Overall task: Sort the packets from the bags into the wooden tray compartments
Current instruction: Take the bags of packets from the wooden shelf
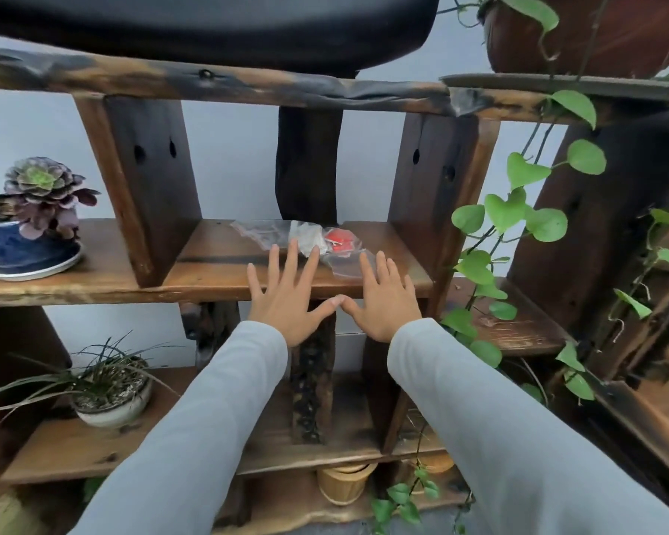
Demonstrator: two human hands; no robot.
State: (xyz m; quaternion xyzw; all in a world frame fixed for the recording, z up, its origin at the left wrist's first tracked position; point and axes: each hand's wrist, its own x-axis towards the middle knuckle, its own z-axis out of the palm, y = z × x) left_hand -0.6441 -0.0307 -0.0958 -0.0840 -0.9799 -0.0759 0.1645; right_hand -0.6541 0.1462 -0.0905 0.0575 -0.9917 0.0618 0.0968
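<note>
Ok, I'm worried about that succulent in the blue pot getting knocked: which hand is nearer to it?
Left. The left hand is spread over the shelf edge, off to the right of the blue pot; the right hand lies farther right, beyond it.

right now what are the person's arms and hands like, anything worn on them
Both arms are covered by long, plain light grey sleeves, the left sleeve and right sleeve ending at the wrists with no visible markings. The left hand and right hand are bare: no gloves, rings or watch show.
</note>
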